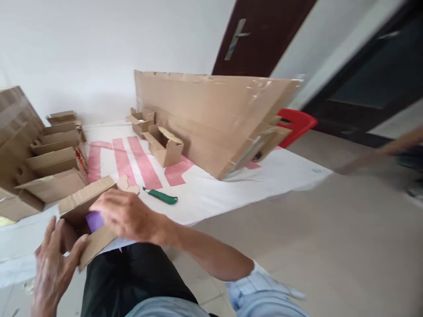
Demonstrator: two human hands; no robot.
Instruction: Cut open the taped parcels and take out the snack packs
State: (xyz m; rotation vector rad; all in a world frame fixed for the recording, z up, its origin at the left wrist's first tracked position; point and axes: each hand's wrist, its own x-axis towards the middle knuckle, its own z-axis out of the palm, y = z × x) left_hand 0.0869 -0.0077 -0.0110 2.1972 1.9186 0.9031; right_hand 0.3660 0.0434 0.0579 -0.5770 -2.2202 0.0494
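A small open cardboard box stands at the near edge of the white-covered table. My left hand grips its near left side, fingers along the outer wall and thumb on the front flap. Inside the box lies a flat purple piece, partly covered by my right hand. That hand is closed over the box's right end, its fingers curled at the purple piece and slightly blurred. Just beyond the box rests a loose cardboard cutout, and to its right a green utility knife.
Several open cardboard boxes line the left side. Two more, a nearer box and a farther box, stand before a large cardboard carton. A red chair is behind it. The table's edge runs along the right.
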